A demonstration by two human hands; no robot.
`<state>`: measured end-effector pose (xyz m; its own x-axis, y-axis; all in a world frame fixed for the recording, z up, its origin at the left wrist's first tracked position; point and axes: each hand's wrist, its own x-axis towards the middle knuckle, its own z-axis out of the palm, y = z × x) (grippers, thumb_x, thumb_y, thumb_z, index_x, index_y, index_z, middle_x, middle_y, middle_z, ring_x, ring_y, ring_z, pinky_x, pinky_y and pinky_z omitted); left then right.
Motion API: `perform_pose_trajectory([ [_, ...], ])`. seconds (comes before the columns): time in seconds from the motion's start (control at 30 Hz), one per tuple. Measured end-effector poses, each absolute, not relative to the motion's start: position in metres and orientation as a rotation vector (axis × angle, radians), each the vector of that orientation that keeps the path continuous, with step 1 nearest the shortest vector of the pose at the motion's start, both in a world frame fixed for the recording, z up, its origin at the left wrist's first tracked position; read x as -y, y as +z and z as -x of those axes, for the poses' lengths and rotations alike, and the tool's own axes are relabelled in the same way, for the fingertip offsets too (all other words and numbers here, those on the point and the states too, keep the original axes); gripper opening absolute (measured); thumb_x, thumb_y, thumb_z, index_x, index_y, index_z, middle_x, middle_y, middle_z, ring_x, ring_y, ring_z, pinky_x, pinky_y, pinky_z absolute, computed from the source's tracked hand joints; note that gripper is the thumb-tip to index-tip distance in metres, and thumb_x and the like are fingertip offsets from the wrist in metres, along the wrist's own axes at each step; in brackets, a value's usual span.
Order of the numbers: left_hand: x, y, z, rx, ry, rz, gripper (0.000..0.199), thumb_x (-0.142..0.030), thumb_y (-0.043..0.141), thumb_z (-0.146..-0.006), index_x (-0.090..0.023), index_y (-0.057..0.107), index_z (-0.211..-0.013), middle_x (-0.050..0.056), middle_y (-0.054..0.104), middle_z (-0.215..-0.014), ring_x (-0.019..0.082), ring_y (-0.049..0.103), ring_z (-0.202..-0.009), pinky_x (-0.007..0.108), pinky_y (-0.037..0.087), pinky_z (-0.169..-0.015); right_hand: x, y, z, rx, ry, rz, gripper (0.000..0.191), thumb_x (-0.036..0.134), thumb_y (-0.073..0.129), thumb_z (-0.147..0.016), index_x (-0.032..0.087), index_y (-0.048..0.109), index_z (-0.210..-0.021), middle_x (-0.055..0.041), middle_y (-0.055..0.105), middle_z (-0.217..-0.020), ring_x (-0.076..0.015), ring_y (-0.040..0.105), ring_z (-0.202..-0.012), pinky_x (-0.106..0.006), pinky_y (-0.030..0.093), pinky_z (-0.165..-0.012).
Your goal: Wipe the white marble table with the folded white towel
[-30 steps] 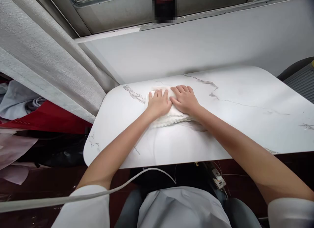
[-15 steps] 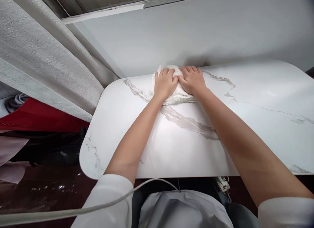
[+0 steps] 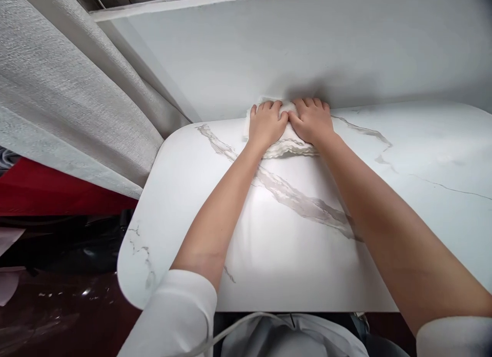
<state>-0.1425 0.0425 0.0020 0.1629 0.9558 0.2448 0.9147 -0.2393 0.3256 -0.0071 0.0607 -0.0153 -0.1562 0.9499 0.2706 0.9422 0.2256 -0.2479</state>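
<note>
A folded white cloth (image 3: 289, 149) with layered, ruffled edges lies at the back of the white marble-patterned table (image 3: 180, 208), close against the wall. On its left part rests my left hand (image 3: 268, 123), palm down with the fingers spread. Beside it, my right hand (image 3: 313, 120) lies flat over the cloth's right part, its fingertips toward the wall. The two thumbs nearly meet above the middle of the cloth. Both arms reach straight forward, and the hands cover much of the cloth.
A pale wall panel (image 3: 238, 54) rises directly behind the table. Grey curtain (image 3: 88, 85) hangs along the left side. Red fabric (image 3: 57, 190) and dark items lie below at the left. A pale cable (image 3: 234, 330) crosses near my lap.
Both hands and the cloth have slid a little away from me, toward the wall. The view has shifted slightly, showing more of the table's near part.
</note>
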Motion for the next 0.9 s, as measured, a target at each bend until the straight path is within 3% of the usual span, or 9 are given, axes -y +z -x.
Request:
perform_pose_trajectory([
  [0.23,-0.036,0.0,0.157,-1.89,0.628,-2.307,0.041,-0.026,0.031,-0.101,-0.019,0.055,-0.133,0.01,0.059,-0.139,0.024,0.047,-0.135,0.044,0.02,-0.122,-0.051,-0.013,0.025,2.153,-0.002,1.778,0.052,0.036,0.026,-0.099,0.013,0.053,-0.137,-0.0186,0.055,-0.138,-0.0339,0.044,-0.13,-0.053,0.027,-0.11],
  [0.67,0.029,0.005,0.208,-1.893,0.675,-2.288,0.04,-0.025,0.038,-0.097,-0.02,0.058,-0.132,0.007,0.06,-0.141,0.019,0.05,-0.133,0.038,0.024,-0.122,0.023,-0.02,0.068,2.172,0.034,1.593,0.053,0.037,0.029,-0.098,0.009,0.051,-0.138,-0.0224,0.051,-0.143,-0.0364,0.038,-0.137,-0.06,0.022,-0.113],
  [0.9,0.104,0.007,0.196,-1.926,0.395,-2.404,0.049,-0.025,0.03,-0.102,-0.013,0.044,-0.147,0.013,0.043,-0.156,0.025,0.034,-0.148,0.052,0.017,-0.124,0.104,-0.018,0.055,2.173,0.046,1.601,0.054,0.036,0.031,-0.098,0.01,0.05,-0.141,-0.0196,0.048,-0.149,-0.0357,0.035,-0.143,-0.058,0.022,-0.117],
])
